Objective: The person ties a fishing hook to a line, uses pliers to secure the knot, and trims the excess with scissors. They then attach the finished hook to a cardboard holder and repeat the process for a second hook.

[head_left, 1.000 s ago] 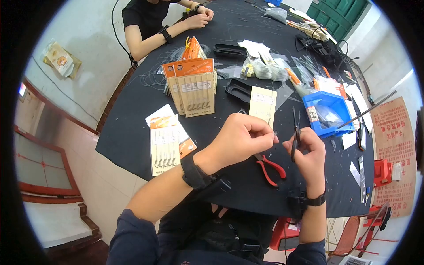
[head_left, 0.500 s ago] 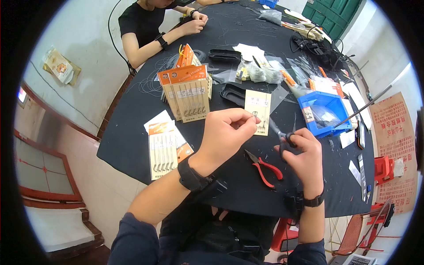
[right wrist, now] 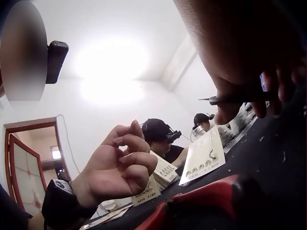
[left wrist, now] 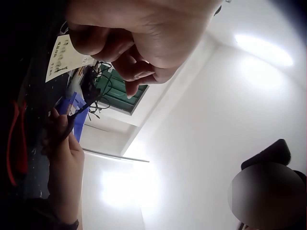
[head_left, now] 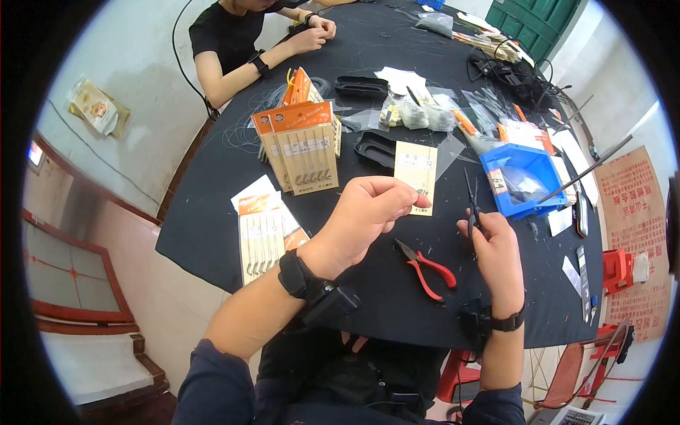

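Note:
My left hand [head_left: 368, 212] is raised over the table, thumb and index finger pinched at what looks like a small dark fishing hook [head_left: 423, 191]. The hook overlaps an upright cream hook card [head_left: 414, 161] behind it. To its right, my right hand [head_left: 498, 258] grips black scissors [head_left: 472, 195] with the blades pointing away, slightly apart. In the right wrist view the scissors [right wrist: 225, 100] lie across the fingers, and the card [right wrist: 204, 148] shows a row of hooks. Red-handled pliers [head_left: 428, 269] lie on the black cloth between my hands.
Orange-topped hook packets [head_left: 304, 152] stand left of the card, and another packet [head_left: 258, 230] lies nearer me. A blue bin [head_left: 520, 180] with a rod across it is at the right. Black trays [head_left: 375, 149] and plastic bags [head_left: 418, 113] lie behind. Another person [head_left: 227, 57] sits across the table.
My left hand has moved slightly right and down from half a second ago. The scissors, angled toward the left fingertips then, now point away and sit apart from them.

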`<state>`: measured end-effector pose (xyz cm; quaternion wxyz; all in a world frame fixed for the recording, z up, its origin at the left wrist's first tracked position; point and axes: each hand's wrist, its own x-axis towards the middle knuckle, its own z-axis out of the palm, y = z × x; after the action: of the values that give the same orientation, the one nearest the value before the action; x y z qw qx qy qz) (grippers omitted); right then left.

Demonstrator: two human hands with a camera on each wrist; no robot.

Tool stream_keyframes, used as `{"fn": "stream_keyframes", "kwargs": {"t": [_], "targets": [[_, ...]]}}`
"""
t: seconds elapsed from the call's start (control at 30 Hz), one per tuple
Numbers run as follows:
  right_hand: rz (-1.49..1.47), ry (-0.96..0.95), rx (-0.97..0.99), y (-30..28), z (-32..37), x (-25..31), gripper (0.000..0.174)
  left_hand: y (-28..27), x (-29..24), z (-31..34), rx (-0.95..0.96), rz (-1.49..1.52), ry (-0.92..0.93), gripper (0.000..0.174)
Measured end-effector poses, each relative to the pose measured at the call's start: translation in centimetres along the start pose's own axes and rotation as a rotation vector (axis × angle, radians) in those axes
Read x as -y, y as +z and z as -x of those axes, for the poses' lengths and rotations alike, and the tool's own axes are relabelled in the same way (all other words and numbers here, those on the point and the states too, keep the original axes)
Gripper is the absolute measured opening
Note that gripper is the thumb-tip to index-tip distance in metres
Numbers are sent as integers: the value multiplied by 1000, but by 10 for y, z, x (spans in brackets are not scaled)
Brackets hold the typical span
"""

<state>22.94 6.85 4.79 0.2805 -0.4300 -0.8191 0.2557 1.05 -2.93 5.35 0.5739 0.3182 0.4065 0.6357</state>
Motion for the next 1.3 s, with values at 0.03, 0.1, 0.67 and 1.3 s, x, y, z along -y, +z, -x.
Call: {"fn": "stream_keyframes", "kwargs": {"t": [0.03, 0.1, 0.67, 1.3], "targets": [[7, 0, 4, 0, 0, 0, 21, 0, 0, 0, 1, 0, -1, 21], [2, 8, 26, -2, 0, 4, 19, -1, 1, -1, 3, 1, -4, 22], [18, -78, -18, -2, -1, 2, 22, -1, 0, -2, -46, -47, 7, 25], [4, -2, -75, -2, -2, 5, 26, 2, 3, 1, 59, -140, 126, 18]]}}
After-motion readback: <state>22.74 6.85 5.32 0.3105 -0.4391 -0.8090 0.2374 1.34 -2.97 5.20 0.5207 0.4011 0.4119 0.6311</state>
